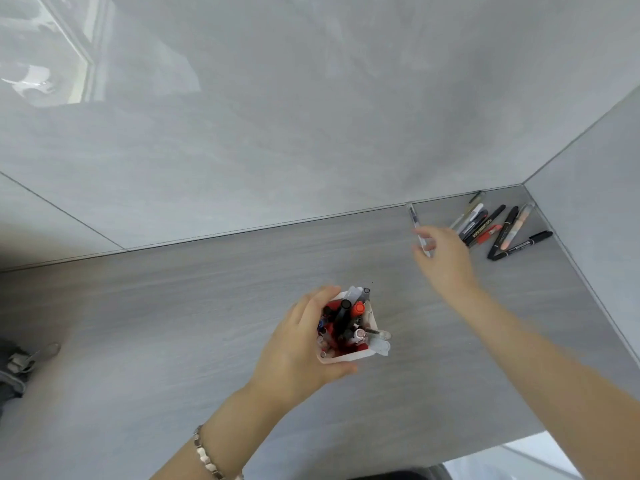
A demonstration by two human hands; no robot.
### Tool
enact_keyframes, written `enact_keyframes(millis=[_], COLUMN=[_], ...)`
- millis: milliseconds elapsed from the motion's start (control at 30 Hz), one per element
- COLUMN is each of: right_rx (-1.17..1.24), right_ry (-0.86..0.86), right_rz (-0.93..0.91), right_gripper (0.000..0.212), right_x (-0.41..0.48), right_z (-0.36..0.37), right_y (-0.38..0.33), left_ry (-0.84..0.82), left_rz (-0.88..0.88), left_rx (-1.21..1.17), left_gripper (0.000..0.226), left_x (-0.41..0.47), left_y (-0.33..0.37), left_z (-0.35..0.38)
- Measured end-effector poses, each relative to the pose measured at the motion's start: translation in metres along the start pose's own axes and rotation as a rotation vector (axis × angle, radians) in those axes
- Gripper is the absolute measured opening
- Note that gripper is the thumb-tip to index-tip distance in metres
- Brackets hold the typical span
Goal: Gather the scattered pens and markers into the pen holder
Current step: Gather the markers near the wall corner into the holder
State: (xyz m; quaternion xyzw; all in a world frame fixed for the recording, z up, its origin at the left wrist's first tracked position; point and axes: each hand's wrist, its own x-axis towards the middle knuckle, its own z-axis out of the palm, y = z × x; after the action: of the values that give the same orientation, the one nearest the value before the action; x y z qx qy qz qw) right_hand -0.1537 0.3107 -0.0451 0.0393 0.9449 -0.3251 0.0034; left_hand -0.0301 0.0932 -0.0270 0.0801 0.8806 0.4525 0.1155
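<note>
A white square pen holder [356,355] with a red inside stands in the middle of the grey counter, filled with several pens and markers. My left hand [298,344] is wrapped around its left side. My right hand [445,258] hovers farther back to the right, its fingers closed on a clear pen [414,216] that sticks up past the fingertips. A pile of scattered markers and pens [498,230] lies in the far right corner, just right of that hand.
Grey glossy walls close the counter [173,323] at the back and on the right. A dark bag with a zipper pull [20,362] sits at the left edge. The counter's front edge drops off at lower right.
</note>
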Motion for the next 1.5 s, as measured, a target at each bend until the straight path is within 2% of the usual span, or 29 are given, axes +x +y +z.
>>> enact_keyframes(millis=[67, 167, 233, 300, 400, 500, 633, 700, 767, 833, 933, 1000, 1067, 1133, 1200, 1267, 1333, 1400, 1500], right_rx=[-0.119, -0.258, -0.344, -0.380, -0.149, 0.176, 0.512, 0.638, 0.680, 0.595, 0.431, 0.450, 0.526, 0.506, 0.306, 0.071, 0.021, 0.123, 0.327], right_ry=[-0.087, -0.151, -0.145, -0.139, -0.139, -0.039, -0.060, -0.113, -0.194, -0.258, -0.247, -0.117, -0.005, 0.074, 0.195, 0.254, 0.213, 0.110, -0.028], right_rz=[0.163, 0.300, 0.335, 0.337, 0.317, 0.234, 0.067, 0.020, -0.011, -0.045, -0.113, -0.161, -0.145, -0.153, -0.298, -0.454, -0.515, -0.467, -0.234], right_gripper=[0.034, 0.039, 0.034, 0.028, 0.021, 0.002, 0.026, 0.030, 0.030, 0.032, 0.030, 0.028, 0.035, 0.031, 0.009, 0.027, 0.038, 0.038, 0.031], right_x=[0.029, 0.049, 0.050, 0.045, 0.024, -0.012, -0.071, -0.096, -0.113, -0.121, -0.126, -0.124, -0.121, -0.120, -0.121, -0.127, -0.134, -0.140, -0.135], right_z=[0.013, 0.029, 0.034, 0.036, 0.029, 0.002, -0.046, -0.059, -0.059, -0.047, -0.028, -0.021, -0.014, -0.004, 0.007, 0.017, 0.022, 0.018, -0.001], right_y=[0.013, 0.019, 0.021, 0.023, 0.020, 0.003, -0.025, -0.038, -0.048, -0.051, -0.056, -0.060, -0.059, -0.057, -0.052, -0.044, -0.037, -0.032, -0.011], left_ry=[0.035, 0.117, 0.198, 0.284, 0.335, 0.301, 0.286, 0.292, 0.292, 0.265, 0.153, 0.059, -0.001, -0.014, 0.019, 0.021, -0.024, -0.045, -0.015], left_rz=[0.028, 0.077, 0.115, 0.102, 0.059, 0.017, -0.028, -0.034, -0.045, -0.053, -0.048, -0.082, -0.104, -0.106, -0.101, -0.080, -0.052, -0.033, -0.043], left_rx=[0.017, 0.111, 0.217, 0.257, 0.108, -0.037, -0.125, -0.153, -0.157, -0.149, -0.166, -0.196, -0.123, -0.044, -0.043, -0.043, 0.014, 0.040, 0.043], left_gripper=[0.093, 0.100, 0.094, 0.077, 0.048, 0.035, 0.028, 0.023, 0.021, 0.021, 0.034, 0.062, 0.094, 0.109, 0.112, 0.112, 0.109, 0.108, 0.106], left_x=[0.000, 0.004, 0.008, 0.013, 0.018, 0.017, 0.014, 0.013, 0.014, 0.013, 0.009, 0.003, -0.005, -0.009, -0.009, -0.006, -0.003, -0.002, 0.002], left_y=[0.000, 0.006, 0.013, 0.017, 0.018, 0.015, 0.016, 0.019, 0.020, 0.022, 0.022, 0.019, 0.014, 0.013, 0.014, 0.013, 0.013, 0.013, 0.016], left_z=[0.002, 0.010, 0.017, 0.020, 0.020, 0.017, 0.016, 0.017, 0.016, 0.014, 0.006, -0.002, -0.007, -0.006, -0.004, -0.003, -0.003, -0.004, 0.000])
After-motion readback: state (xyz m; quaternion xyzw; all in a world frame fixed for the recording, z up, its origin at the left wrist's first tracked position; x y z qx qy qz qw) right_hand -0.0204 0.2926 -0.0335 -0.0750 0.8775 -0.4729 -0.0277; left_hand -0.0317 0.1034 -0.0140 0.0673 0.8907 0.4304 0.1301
